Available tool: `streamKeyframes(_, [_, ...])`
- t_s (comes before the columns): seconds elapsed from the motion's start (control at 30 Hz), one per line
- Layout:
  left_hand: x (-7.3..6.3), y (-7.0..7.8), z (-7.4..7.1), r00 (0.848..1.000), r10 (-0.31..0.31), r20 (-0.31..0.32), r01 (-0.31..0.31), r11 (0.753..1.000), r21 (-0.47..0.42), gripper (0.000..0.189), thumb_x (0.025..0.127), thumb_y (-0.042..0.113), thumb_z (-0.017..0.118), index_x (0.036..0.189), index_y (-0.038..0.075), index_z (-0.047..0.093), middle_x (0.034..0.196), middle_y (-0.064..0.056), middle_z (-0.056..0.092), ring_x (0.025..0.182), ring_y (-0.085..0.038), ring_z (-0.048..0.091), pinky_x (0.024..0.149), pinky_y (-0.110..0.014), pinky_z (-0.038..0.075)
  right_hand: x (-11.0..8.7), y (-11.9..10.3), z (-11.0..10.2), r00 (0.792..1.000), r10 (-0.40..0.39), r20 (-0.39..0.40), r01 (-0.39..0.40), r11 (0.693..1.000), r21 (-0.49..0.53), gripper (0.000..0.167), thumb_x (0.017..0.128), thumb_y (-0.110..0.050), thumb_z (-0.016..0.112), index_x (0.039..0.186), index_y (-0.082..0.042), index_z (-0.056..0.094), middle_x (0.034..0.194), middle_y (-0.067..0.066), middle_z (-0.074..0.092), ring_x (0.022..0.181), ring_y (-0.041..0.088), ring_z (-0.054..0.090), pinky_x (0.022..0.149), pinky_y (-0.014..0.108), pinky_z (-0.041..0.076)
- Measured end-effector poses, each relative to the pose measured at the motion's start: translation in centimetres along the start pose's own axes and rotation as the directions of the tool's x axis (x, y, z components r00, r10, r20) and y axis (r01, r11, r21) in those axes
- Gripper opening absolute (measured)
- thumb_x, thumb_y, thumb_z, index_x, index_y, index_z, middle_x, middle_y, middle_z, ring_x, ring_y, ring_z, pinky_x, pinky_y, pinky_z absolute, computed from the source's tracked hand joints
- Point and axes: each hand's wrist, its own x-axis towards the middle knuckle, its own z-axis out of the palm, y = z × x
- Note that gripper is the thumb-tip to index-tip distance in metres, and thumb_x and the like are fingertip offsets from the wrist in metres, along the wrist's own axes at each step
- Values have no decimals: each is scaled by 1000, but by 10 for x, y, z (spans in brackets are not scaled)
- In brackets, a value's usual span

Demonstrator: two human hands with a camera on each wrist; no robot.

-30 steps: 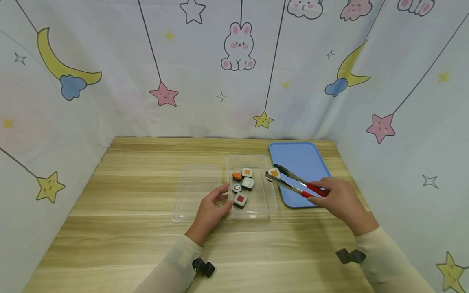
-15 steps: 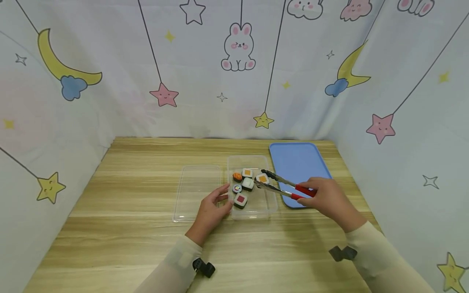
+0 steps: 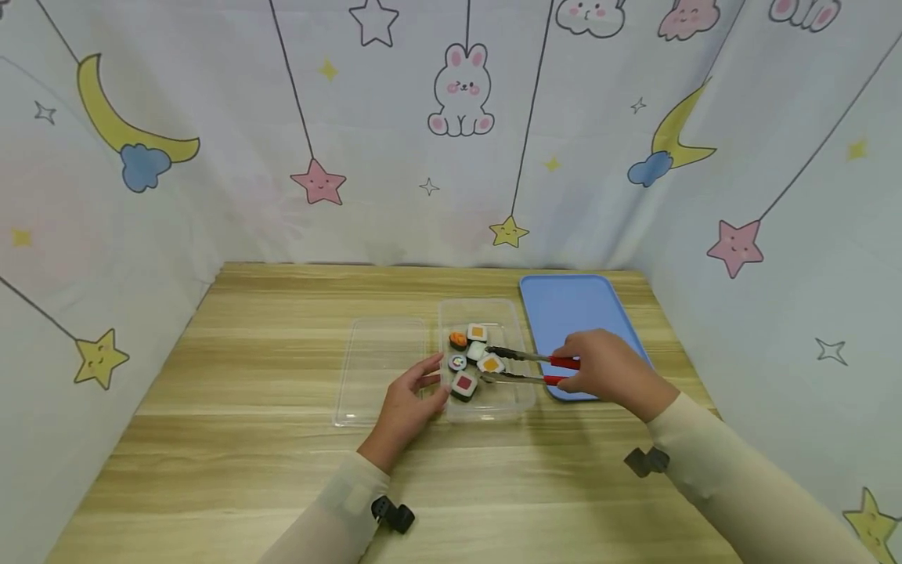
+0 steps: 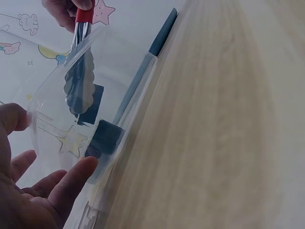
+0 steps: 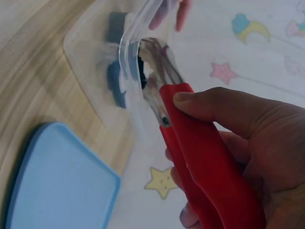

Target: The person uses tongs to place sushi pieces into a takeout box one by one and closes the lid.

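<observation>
My right hand (image 3: pixel 599 370) grips red-handled metal tongs (image 5: pixel 205 157) by their handles. Between the tong arms, low in the clear plastic container (image 3: pixel 520 392), is a sushi roll with an orange centre (image 3: pixel 491 364). Around it in the container lie several more pieces: a roll with a red centre (image 3: pixel 464 385), a white-topped piece (image 3: pixel 475 352), another orange-centred roll (image 3: pixel 477 333), an orange-topped piece (image 3: pixel 458 340) and a small round roll (image 3: pixel 457 363). My left hand (image 3: pixel 412 399), its fingers and thumb spread, touches the container's left side; the left wrist view shows a fingertip at the rim.
A clear lid (image 3: pixel 380 372) lies flat left of the container, partly behind the left hand. Right of the container is a blue tray (image 3: pixel 571 309), partly covered by the right hand. Patterned curtains (image 3: pixel 395 227) enclose the wooden table (image 3: pixel 282 462) at the back and sides.
The right hand has moved left with the tongs, carrying the orange-centred sushi roll from above the container's right edge down among the other pieces. The left hand has stayed in place.
</observation>
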Motion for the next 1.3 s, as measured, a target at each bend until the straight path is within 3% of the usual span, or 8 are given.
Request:
streamKeyframes(0.3, [-1, 1, -1, 1000, 17, 3, -17, 1000, 14, 57, 92, 8, 76, 147, 9, 60, 144, -21, 59, 127, -38, 62, 77, -30, 61, 3, -3, 1, 1000, 2, 21, -2, 1000, -7, 26, 77, -19, 87, 103, -13, 82, 83, -8, 63, 71, 13, 56, 63, 32, 50])
streamKeyframes(0.6, [1, -1, -1, 1000, 13, 4, -13, 1000, -10, 57, 92, 9, 77, 147, 9, 60, 143, -21, 59, 127, -38, 62, 74, -29, 61, -10, 19, -3, 995, 15, -100, -7, 997, 75, 38, 79, -22, 89, 111, -6, 79, 88, -3, 68, 75, 17, 61, 67, 34, 52])
streamKeyframes(0.8, [1, -1, 0, 1000, 3, 5, -3, 1000, 6, 56, 92, 11, 78, 146, 11, 61, 143, -18, 60, 127, -36, 63, 75, -29, 61, -26, 43, 1, 977, 136, -163, -101, 973, 209, 47, 81, -25, 89, 120, -2, 76, 101, 8, 71, 82, 22, 65, 69, 36, 55])
streamKeyframes(1.03, [3, -4, 0, 1000, -1, 0, 1, 1000, 8, 56, 92, 12, 78, 145, 13, 62, 142, -15, 62, 126, -34, 63, 76, -29, 60, -44, 79, 11, 932, 308, -189, -255, 931, 260, 59, 86, -33, 85, 130, 3, 69, 112, 21, 71, 89, 30, 66, 67, 35, 56])
streamKeyframes(1.2, [3, -6, 0, 1000, -1, 2, 1, 1000, 8, 57, 92, 12, 79, 146, 14, 62, 141, -14, 62, 126, -33, 63, 77, -29, 61, -54, 109, 21, 876, 449, -177, -374, 863, 339, 67, 89, -42, 82, 136, 3, 65, 123, 28, 66, 99, 38, 66, 68, 36, 58])
streamKeyframes(1.3, [3, -5, 0, 1000, -1, 4, 1, 1000, 9, 57, 92, 13, 79, 146, 13, 61, 142, -15, 61, 126, -34, 63, 77, -30, 61, -59, 132, 32, 839, 508, -197, -422, 834, 356, 70, 90, -47, 79, 137, 4, 64, 126, 30, 65, 104, 43, 64, 75, 45, 60])
